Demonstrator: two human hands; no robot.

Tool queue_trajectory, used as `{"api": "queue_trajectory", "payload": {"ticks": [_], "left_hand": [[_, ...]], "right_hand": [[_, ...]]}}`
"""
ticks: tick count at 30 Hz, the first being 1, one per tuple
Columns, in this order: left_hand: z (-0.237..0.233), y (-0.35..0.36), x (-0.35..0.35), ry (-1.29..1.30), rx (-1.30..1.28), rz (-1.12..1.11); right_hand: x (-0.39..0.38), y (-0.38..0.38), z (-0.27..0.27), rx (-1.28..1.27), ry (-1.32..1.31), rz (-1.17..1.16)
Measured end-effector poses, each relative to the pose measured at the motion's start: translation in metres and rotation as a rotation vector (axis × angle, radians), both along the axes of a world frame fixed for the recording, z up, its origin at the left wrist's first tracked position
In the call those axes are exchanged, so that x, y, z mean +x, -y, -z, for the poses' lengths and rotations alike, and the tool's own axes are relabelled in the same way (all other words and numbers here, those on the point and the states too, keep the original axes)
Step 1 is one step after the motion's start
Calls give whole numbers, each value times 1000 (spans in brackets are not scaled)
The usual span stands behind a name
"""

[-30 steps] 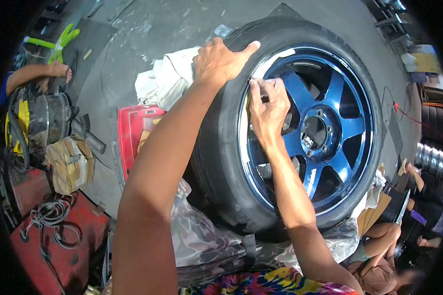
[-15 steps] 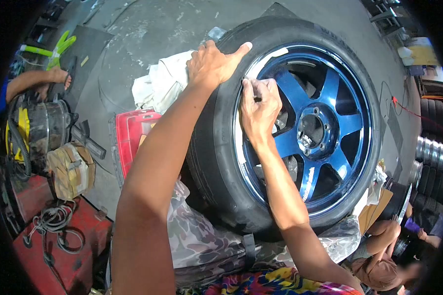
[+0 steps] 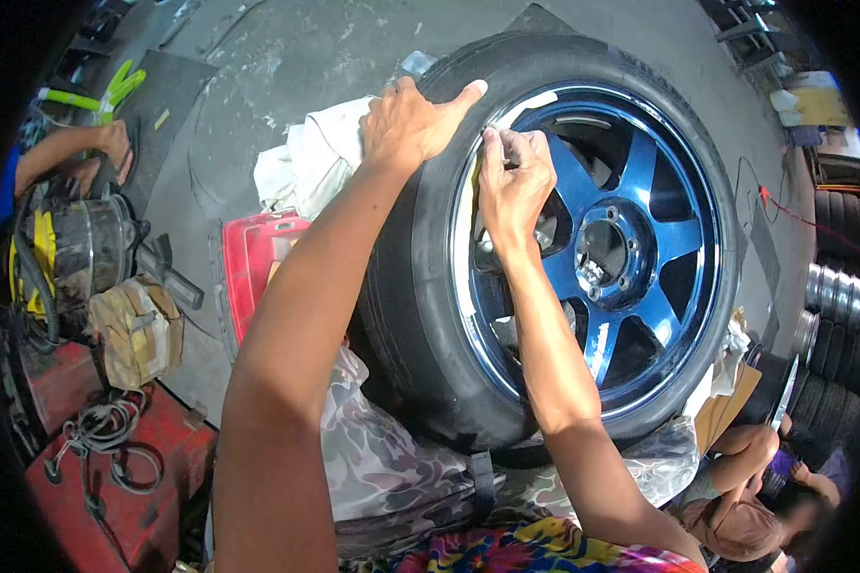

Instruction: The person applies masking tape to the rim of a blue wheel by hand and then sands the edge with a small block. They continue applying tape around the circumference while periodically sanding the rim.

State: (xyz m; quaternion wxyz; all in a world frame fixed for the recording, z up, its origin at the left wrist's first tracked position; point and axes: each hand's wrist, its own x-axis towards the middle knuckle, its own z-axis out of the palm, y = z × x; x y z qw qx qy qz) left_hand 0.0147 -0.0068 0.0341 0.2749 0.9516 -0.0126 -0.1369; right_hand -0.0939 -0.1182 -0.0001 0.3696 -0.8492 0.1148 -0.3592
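A black tire (image 3: 411, 277) on a shiny blue spoked wheel (image 3: 664, 234) stands in front of me. My left hand (image 3: 413, 124) rests on the tire's upper left, thumb stretched out and fingers apart over the tread. Close to the rim's upper left edge, my right hand (image 3: 518, 181) is closed in a pinch. Whatever sits between its fingertips is too small to make out. A white strip (image 3: 462, 272) follows the left edge of the rim, between the metal and the rubber, and runs past my right fingertips.
White cloth (image 3: 306, 158) and a red case (image 3: 248, 263) lie left of the tire. Farther left are a person's hand (image 3: 115, 148), a vacuum-like drum (image 3: 91, 244), a taped box (image 3: 136, 334) and a coiled cord (image 3: 110, 425). At right, another person (image 3: 736, 516) sits near stacked tires (image 3: 836, 224).
My right hand has slid a short way up along the rim edge, still pinched. My left hand stays on the tire. The person's hand at far left has shifted slightly.
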Motion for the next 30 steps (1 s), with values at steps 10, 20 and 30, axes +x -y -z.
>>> {"api": "queue_trajectory", "payload": {"ticks": [10,20,30], "left_hand": [[4,1,0,-10,-21,-34],[0,1,-2,-19,-28,-14],[8,0,-2,40,-57,-34]], "right_hand": [[12,36,-9,-9,20,-33],[24,83,-35,-409,-139,-572],[15,54,-34,-455,-98,-803]]}}
